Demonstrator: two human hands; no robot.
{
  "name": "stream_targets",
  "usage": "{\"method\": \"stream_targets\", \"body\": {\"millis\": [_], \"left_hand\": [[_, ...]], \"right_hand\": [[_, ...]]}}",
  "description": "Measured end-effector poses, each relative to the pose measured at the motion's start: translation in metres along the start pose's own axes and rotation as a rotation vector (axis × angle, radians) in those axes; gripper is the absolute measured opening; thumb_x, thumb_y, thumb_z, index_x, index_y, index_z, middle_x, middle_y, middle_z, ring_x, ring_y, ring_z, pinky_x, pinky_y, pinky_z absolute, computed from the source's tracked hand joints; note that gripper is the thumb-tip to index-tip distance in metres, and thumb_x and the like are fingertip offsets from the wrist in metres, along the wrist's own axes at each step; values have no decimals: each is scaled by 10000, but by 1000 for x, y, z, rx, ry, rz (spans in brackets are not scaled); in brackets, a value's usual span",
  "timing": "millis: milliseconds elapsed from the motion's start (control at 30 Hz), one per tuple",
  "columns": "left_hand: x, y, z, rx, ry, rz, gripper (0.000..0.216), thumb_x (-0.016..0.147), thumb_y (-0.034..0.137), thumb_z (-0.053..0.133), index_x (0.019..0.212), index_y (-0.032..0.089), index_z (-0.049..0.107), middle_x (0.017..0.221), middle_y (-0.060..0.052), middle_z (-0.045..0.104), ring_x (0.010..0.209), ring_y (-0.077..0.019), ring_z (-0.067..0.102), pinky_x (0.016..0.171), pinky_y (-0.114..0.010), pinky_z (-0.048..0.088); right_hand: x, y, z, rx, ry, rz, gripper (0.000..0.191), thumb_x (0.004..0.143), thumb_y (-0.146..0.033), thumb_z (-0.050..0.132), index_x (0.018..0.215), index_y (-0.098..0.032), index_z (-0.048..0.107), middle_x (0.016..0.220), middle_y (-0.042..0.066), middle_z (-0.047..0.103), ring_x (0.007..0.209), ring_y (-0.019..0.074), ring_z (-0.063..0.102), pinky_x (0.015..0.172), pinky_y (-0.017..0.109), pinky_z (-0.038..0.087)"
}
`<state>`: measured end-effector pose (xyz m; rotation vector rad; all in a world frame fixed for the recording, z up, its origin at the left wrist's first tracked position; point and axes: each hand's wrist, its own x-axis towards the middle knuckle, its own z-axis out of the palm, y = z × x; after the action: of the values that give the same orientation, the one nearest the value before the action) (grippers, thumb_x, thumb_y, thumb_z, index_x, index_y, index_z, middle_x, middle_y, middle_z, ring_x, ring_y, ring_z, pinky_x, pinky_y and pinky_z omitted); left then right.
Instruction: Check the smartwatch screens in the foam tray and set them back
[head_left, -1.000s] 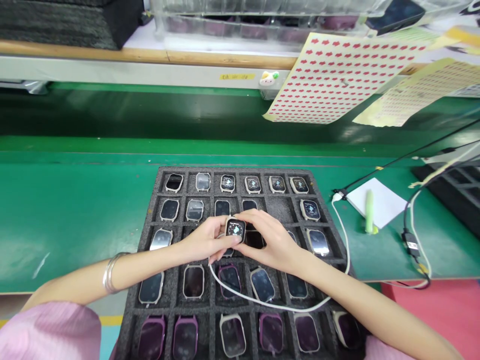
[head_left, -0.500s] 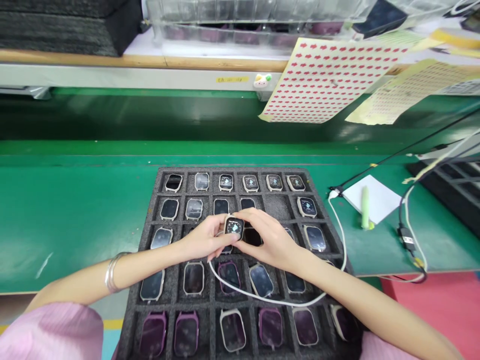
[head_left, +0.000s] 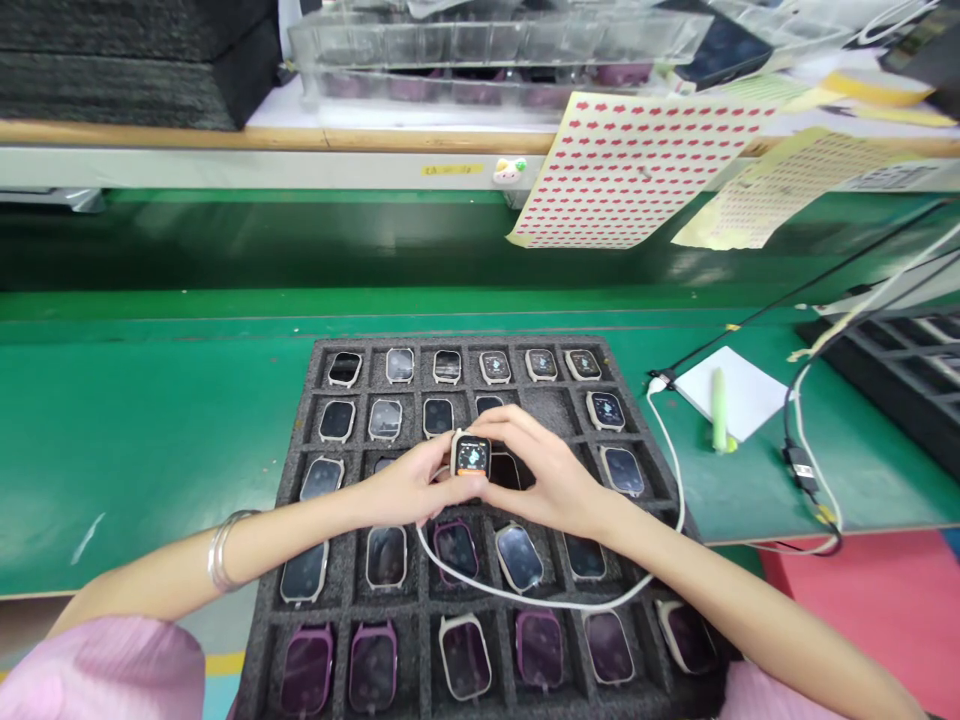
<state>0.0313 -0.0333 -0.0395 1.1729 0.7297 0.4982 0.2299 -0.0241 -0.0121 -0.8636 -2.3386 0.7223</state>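
Observation:
A lit smartwatch [head_left: 472,456] without a strap is held between both hands above a dark foam tray [head_left: 553,408]. My left hand [head_left: 420,482] closes round its left side, the thumb under the screen. Around the top and right edge curl the fingers of my right hand [head_left: 544,470], its thumb near the lower edge. A white cable [head_left: 540,603] runs from beneath my left hand, loops over the tray and goes to the right. Several watch bodies with light or purple frames lie in the tray's compartments, such as a purple one [head_left: 373,668]; my hands and forearms hide some.
To the right lie a white sheet [head_left: 731,392], a green marker [head_left: 720,410], tangled cables [head_left: 802,470] and another dark tray [head_left: 900,370]. Sticker sheets [head_left: 637,170] hang from the shelf above. Clear plastic trays [head_left: 487,45] and black foam blocks [head_left: 127,60] stand on it.
The view has shifted slightly. My right thumb has moved down to the watch's lower edge, and an orange strip now shows at the bottom of its screen. Both hands still hold it.

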Motion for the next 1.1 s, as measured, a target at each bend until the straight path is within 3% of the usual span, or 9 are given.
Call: {"method": "stream_targets", "body": {"millis": [100,200,300,400,567,733,833,967,1100], "left_hand": [[-5,3,-1,-52,-47,1,440,751,366,718,1060,166,477,902,-20,546,593,-70,487,422,-153,374],[-12,5,-5,-71,-35,-46,368,784,361,679,1008,155,472,924,-33,537,617,-81,462,413,-159,385],[-16,2,-12,-95,-45,-48,347,809,356,655,1016,150,467,938,-44,545,612,-76,468,439,-170,424],[-14,-2,-17,-103,-55,-38,330,820,364,644,996,148,466,942,-53,564,590,-68,508,472,-184,447],[-9,-3,-18,-104,-46,-65,331,817,381,643,953,137,465,893,-58,597,529,-64,533,496,-209,464],[-11,-3,-17,-157,-13,-4,335,777,355,689,941,133,500,887,-52,594,619,-97,571,542,-233,491],[-11,-4,-17,-201,-13,14,346,750,316,717,959,136,509,907,-58,590,689,-127,592,548,-241,503],[-9,-5,-16,-256,-26,13,407,719,257,750,1022,137,506,1005,-79,574,716,-125,595,571,-249,529],[-8,-5,-16,-244,-22,53,413,702,232,772,1012,141,515,926,-38,578,707,-126,607,606,-261,545]], "right_hand": [[-3,9,-25,-8,64,62,311,825,-256,662,1110,-207,548,1067,93,568,996,245,569,813,380,513],[-16,35,-49,-155,70,156,303,838,-306,652,1105,-201,556,1081,102,579,996,264,568,813,407,501],[-33,60,-65,-385,-22,191,331,856,-345,617,1125,-161,560,1090,138,600,1029,313,562,853,481,472],[-37,63,-71,-567,-141,172,399,889,-348,571,1224,-135,530,1135,170,598,1040,340,553,838,509,461],[-1,37,-54,-631,-219,45,322,879,-330,609,1146,-152,606,1107,154,581,996,317,557,804,467,463],[30,38,-29,-639,-321,46,325,758,-308,747,1002,-119,648,962,126,587,847,290,592,728,437,499],[32,39,-31,-607,-264,59,325,741,-311,756,974,-115,643,1012,148,590,893,309,598,758,459,504],[29,17,-34,-347,-130,41,298,780,-322,709,1009,-162,605,1128,132,601,1033,292,589,868,442,487],[28,-8,-13,-264,-186,-42,346,772,-275,709,1073,-167,575,1103,116,650,1016,290,608,857,440,479]]}}
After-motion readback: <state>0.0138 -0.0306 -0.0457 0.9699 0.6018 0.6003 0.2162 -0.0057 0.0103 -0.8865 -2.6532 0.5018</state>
